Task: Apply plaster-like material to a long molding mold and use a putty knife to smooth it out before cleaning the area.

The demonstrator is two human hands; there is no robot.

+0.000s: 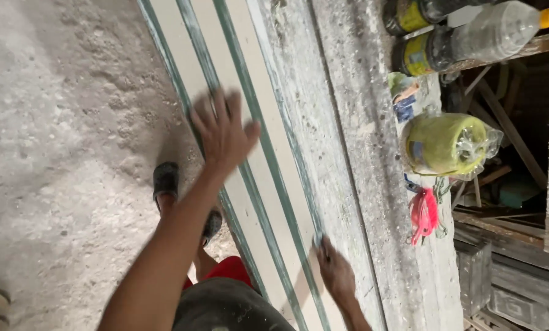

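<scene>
A rough construction site or workshop: dusty concrete floor (pixel 60 153) on the left, stacked plasterboard strips (pixel 237 110) against a raw concrete ledge (pixel 360 153), cluttered scrap timber (pixel 507 129) far right.

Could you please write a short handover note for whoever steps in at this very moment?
Left hand: open, fingers spread, flat over the boards, no grip.
Right hand: resting at the stack's right edge, by the concrete ledge; grip unclear.
Boards: pale strips with green edges, stacked lengthwise along the ledge.
On the ledge: bagged yellow roll, red clip.
Done: boards lie stacked.
Left: neither hand is lifting a board.
</scene>
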